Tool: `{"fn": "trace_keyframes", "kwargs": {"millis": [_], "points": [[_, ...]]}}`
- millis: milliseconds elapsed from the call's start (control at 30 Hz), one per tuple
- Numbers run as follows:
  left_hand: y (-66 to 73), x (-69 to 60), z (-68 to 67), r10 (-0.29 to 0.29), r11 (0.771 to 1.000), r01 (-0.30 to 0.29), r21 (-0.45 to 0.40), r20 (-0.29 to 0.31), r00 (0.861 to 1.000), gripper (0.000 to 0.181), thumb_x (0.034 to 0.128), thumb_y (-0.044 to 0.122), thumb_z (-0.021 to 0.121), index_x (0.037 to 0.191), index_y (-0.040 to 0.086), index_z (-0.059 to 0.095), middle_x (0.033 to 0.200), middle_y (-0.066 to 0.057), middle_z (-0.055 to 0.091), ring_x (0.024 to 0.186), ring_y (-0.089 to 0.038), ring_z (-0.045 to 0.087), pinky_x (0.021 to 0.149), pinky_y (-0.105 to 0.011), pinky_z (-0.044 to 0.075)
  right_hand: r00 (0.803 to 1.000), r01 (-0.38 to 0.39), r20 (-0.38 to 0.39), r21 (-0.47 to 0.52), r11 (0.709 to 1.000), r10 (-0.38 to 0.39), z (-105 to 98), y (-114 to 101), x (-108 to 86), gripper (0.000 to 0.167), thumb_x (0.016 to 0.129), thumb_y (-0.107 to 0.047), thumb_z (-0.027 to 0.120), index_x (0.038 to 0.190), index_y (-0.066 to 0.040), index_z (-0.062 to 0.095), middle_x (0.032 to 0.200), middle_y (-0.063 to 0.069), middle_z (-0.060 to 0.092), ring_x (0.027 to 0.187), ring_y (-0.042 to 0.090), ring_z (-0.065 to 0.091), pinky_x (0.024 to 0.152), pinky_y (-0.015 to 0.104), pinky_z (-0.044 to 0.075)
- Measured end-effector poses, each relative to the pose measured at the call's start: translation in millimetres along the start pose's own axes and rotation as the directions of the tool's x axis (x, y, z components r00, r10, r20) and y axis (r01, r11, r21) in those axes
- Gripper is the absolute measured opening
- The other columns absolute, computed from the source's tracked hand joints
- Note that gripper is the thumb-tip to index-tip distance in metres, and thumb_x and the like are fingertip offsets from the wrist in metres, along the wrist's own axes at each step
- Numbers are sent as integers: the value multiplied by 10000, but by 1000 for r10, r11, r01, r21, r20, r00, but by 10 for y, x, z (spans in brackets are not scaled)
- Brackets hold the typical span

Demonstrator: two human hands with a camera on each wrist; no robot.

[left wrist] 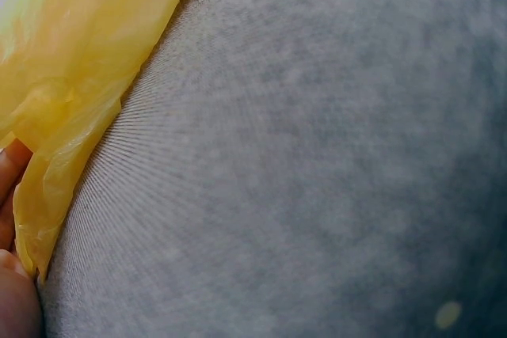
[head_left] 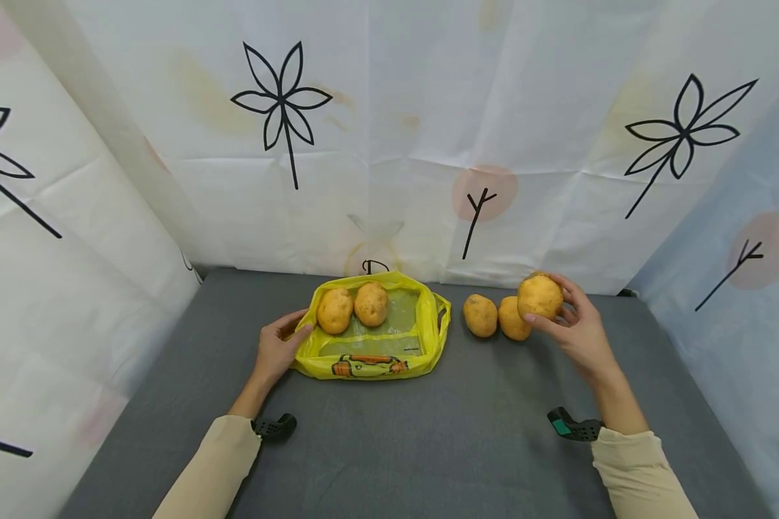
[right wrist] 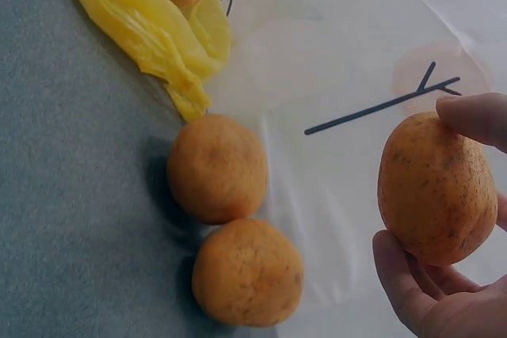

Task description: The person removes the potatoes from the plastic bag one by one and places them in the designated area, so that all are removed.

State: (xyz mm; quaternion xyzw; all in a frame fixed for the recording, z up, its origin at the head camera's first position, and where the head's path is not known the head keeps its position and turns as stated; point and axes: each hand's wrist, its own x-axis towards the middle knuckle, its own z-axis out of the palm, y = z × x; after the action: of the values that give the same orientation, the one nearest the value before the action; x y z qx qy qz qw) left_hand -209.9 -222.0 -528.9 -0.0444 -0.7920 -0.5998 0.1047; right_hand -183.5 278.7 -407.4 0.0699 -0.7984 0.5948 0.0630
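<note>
Yellow plastic bag (head_left: pixel 433 349) sits on grey table (head_left: pixel 376 447), two potatoes (head_left: pixel 335 311) inside; left hand (head_left: pixel 280 346) pinches its left rim. Right hand (head_left: pixel 586 331) clamped round another potato (head_left: pixel 539 295), held up above table. Two more potatoes (head_left: pixel 480 316) lie side by side, right of bag.

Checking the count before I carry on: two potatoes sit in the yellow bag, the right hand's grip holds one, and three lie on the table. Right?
Not three: the right wrist view shows only two loose potatoes on the table. Two potatoes in the yellow bag and one held potato in the right hand's grip is correct.
</note>
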Motion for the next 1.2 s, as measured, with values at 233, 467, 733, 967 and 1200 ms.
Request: {"fn": "trace_keyframes", "kwargs": {"millis": [233, 467, 733, 967, 1200], "points": [[0, -10, -9, -12, 1000, 12, 7, 3, 1000, 395, 987, 197, 701, 1345, 36, 657, 1314, -173, 646, 1100, -87, 600, 852, -140, 491, 999, -33, -35, -29, 999, 32, -82, 98, -28, 788, 940, -100, 746, 1601, -175, 323, 1302, 34, 385, 1106, 107, 526, 794, 166, 522], [4, -21, -6, -16, 1000, 16, 9, -2, 1000, 393, 986, 195, 703, 1341, 33, 658, 1309, -175, 648, 1090, -62, 598, 848, -138, 493, 992, -109, -70, -98, 989, 103, -234, 232, -17, 787, 962, -188, 732, 1616, -215, 294, 1356, 79, 360, 1201, 231, 501, 795, 158, 503], [30, -16, -1, -29, 1000, 29, 5, -1, 1000, 386, 992, 141, 686, 1352, 7, 644, 1330, -208, 631, 1182, -295, 589, 852, -107, 465, 979, -202, -37, -156, 967, 198, -391, 473, 57, 846, 977, -239, 715, 1644, -174, 198, 1501, 282, 243, 1346, 527, 359, 883, 327, 498], [329, -77, -8, -14, 1000, 14, 12, 15, 1000, 385, 987, 35, 656, 1344, -97, 602, 1320, -286, 610, 1194, -415, 571, 846, -110, 467, 960, -275, 6, -183, 944, 281, -442, 670, 152, 877, 981, -274, 707, 1644, -120, 154, 1530, 371, 220, 1340, 538, 327, 979, 629, 412], [240, -60, -3, -3, 1000, 3, 11, 15, 1000, 387, 994, 56, 655, 1351, -83, 604, 1330, -278, 607, 1203, -406, 569, 857, -116, 460, 948, -300, 47, -196, 934, 314, -471, 806, 208, 898, 972, -271, 721, 1642, -102, 148, 1546, 364, 235, 1365, 513, 310, 897, 395, 504]]}}
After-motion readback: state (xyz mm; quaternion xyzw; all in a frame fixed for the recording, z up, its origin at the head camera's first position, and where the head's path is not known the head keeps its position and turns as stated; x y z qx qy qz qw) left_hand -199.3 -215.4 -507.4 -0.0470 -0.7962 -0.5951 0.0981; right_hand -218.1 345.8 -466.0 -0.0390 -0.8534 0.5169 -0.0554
